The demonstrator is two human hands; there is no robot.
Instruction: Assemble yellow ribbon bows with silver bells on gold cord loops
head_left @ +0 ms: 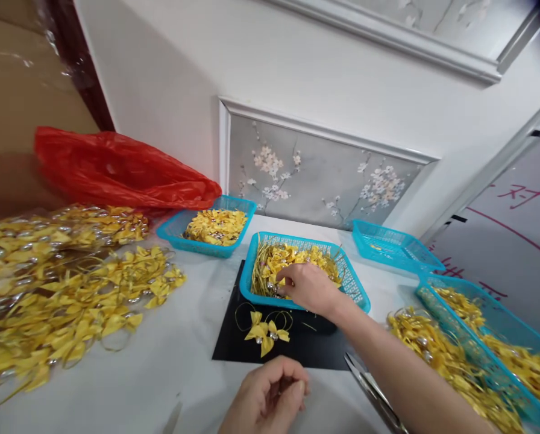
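White table (179,361) runs along a panelled wall painted with blossom, and most of it is covered in yellow. A big loose heap of ribbon bows (62,301) fills the left side, with a red plastic bag (116,169) behind it. Dead centre sits a blue mesh basket (247,274), its near edge over a black mat (234,346). The right hand (308,289) is down in that basket among the tangled bows (292,256), fingers bent into the pile; whether they have closed on one I cannot tell. The left hand (265,398) rests at the near edge, curled into a loose fist, anything inside it hidden. Scissors (369,386) lie by the right forearm, and a single bow (263,331) lies on the mat. The thin loops look apt to snag, so I'd pinch one bow at its knot and lift slowly, letting its neighbours drop away.
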